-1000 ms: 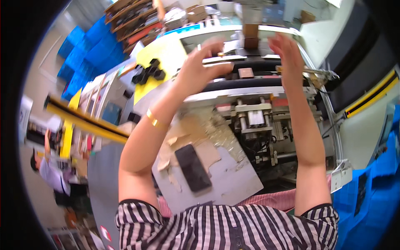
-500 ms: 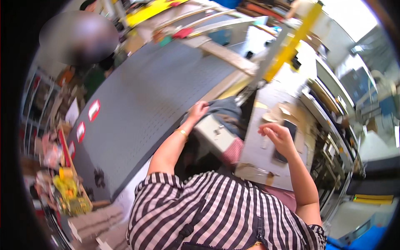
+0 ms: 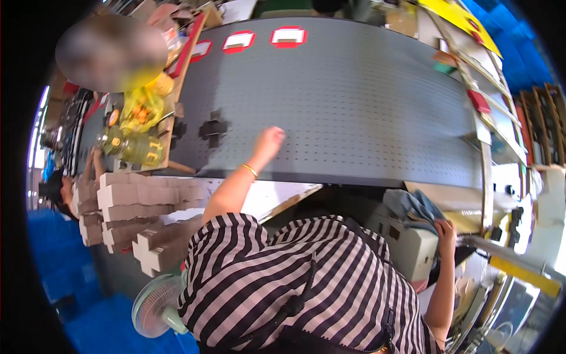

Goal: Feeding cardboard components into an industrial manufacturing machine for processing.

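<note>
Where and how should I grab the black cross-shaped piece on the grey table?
Pinching the black cross by its right tab, coming from the right with the left hand, looks best: that tab juts toward the hand, the cross seems to lie flat, and another dark piece sits close on its left.

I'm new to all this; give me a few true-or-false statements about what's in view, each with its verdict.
1. The left hand is over the grey dotted work surface. True.
2. The gold bracelet is on the right wrist. False: the gold bracelet is on the left wrist.
3. The right hand is close to a grey-blue cloth. True.
4. A fan stands at the picture's upper right. False: the pale green fan is at the lower left.
5. A dark cross-shaped patch shows on the work surface, to the left of the left hand. True.
</note>
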Action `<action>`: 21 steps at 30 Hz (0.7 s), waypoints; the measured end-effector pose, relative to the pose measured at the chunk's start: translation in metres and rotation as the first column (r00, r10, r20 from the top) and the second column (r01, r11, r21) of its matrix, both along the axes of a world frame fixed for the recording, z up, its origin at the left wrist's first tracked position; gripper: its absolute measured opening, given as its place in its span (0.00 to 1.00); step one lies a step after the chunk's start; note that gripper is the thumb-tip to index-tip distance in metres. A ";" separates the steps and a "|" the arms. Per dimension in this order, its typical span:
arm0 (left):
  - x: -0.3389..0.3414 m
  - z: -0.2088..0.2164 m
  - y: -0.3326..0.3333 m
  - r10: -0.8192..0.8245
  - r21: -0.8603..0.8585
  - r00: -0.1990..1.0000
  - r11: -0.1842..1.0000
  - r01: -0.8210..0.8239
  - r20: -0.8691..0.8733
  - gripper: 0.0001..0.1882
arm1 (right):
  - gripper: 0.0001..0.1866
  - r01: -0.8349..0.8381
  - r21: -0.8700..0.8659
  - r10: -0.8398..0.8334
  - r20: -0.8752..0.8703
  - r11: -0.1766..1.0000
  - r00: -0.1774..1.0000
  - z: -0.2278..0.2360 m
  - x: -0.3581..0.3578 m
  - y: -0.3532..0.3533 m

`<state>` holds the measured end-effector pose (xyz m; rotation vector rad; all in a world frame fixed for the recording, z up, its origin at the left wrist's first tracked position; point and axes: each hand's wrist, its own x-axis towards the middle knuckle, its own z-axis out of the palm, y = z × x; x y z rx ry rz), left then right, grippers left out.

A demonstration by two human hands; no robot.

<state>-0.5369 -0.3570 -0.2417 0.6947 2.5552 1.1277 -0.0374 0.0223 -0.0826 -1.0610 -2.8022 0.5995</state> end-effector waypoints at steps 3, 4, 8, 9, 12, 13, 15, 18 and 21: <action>-0.063 0.018 -0.085 0.174 -0.341 0.887 0.878 -0.337 -0.428 0.12 | 0.06 0.022 -0.028 -0.023 -0.025 0.999 0.999 -0.001 0.001 -0.001; -0.074 0.019 -0.103 0.209 -0.380 0.868 0.835 -0.398 -0.450 0.14 | 0.06 0.033 -0.035 -0.034 -0.029 0.999 0.999 -0.002 0.001 0.001; -0.094 -0.003 -0.135 0.310 -0.418 0.795 0.719 -0.555 -0.522 0.16 | 0.06 0.043 -0.022 -0.044 -0.048 0.999 0.998 0.002 0.000 -0.005; -0.106 -0.009 -0.147 0.331 -0.533 0.855 0.674 -0.511 -0.400 0.13 | 0.06 0.011 -0.015 -0.012 -0.048 1.000 0.999 0.008 -0.008 -0.007; -0.102 -0.012 -0.099 0.292 -0.338 0.925 0.868 -0.363 -0.245 0.07 | 0.08 -0.026 0.015 0.026 -0.031 1.000 0.999 0.012 -0.006 -0.010; -0.093 -0.003 -0.053 0.313 -0.086 0.938 0.949 -0.303 0.146 0.09 | 0.08 0.015 -0.014 -0.016 -0.054 1.000 0.998 0.008 0.003 -0.010; -0.049 0.035 0.046 0.042 0.149 0.940 0.984 -0.097 0.338 0.12 | 0.10 0.005 -0.022 -0.006 -0.059 1.000 0.998 0.010 0.019 -0.018; 0.051 0.118 0.150 -0.472 0.355 0.823 0.863 0.359 0.315 0.12 | 0.12 0.001 -0.093 -0.016 -0.156 0.996 0.988 0.032 0.042 -0.037; 0.165 0.210 0.207 -0.800 0.416 0.597 0.566 0.712 0.066 0.08 | 0.14 0.142 -0.289 -0.192 -0.155 0.947 0.969 0.078 0.075 -0.064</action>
